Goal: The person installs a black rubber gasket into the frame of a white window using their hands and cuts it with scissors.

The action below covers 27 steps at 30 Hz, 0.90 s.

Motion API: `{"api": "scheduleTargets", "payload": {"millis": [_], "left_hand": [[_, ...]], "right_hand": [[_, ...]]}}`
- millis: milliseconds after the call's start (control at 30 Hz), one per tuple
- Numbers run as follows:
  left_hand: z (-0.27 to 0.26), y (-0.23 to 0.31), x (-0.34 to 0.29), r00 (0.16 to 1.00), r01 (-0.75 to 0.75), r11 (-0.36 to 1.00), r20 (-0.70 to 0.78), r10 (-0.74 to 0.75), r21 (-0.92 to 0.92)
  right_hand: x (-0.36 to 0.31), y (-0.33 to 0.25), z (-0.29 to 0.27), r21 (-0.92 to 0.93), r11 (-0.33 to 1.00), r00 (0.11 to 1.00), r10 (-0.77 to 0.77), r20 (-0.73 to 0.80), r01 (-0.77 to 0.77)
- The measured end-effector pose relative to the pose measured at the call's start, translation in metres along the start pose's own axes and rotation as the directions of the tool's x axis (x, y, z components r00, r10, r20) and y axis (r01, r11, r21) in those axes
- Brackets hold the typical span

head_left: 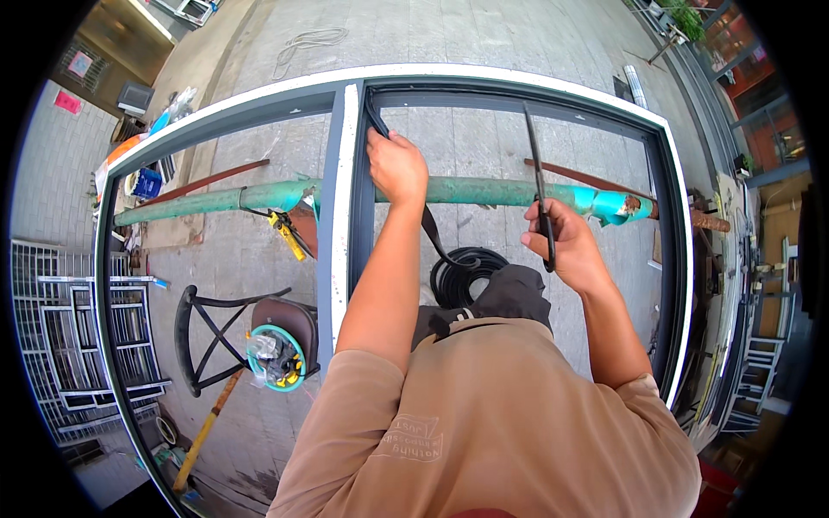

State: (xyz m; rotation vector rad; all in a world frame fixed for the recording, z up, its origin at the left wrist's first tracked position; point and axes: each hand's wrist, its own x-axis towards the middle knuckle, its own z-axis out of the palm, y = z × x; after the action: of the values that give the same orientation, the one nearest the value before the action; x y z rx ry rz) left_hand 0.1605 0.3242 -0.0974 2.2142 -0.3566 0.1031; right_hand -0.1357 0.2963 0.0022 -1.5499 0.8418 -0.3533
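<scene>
The person's left hand is up near the top corner of the right-hand opening, rounded over a flat, flexible black strip against the upright bar of a large, white-edged grey rectangular frame; whether the fingers pinch the strip or merely press on it, the view from above cannot tell. The right hand is closed around a long, slender dark tool, its narrow end pointing up, apart from the strip. Good seating here probably calls for short, even presses, the strip lying untwisted against the bar and never stretched, with extra care where it bends at the corner; the tool's tip is best kept well off that soft edge. And look at the slack: the strip drops below the left wrist in a loose, smooth curve to a round coil of matt black cord-like material on the paved grey floor, partly covered by dark trousers. Beneath the frame runs a round, scuffed green pipe, its turquoise wrapping torn and rusty at the right, all roughness against those straight, crisp frame edges.
</scene>
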Motion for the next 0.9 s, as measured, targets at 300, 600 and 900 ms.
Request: {"api": "scheduleTargets", "payload": {"millis": [300, 600, 900], "left_hand": [[-0.005, -0.001, -0.004, 1.0, -0.008, 1.0, -0.014, 0.008, -0.003], [-0.017, 0.008, -0.005, 0.996, -0.014, 0.978, -0.086, 0.032, 0.21], [-0.007, 0.033, 0.026, 0.98, 0.027, 0.93, -0.194, 0.048, 0.366]], "right_hand": [[0.117, -0.008, 0.02, -0.027, 0.993, 0.961, 0.119, 0.248, -0.116], [0.19, 0.017, 0.001, -0.199, 0.98, 0.875, 0.114, 0.47, -0.02], [0.202, 0.058, -0.017, -0.16, 0.983, 0.887, -0.011, 0.462, 0.095]]}}
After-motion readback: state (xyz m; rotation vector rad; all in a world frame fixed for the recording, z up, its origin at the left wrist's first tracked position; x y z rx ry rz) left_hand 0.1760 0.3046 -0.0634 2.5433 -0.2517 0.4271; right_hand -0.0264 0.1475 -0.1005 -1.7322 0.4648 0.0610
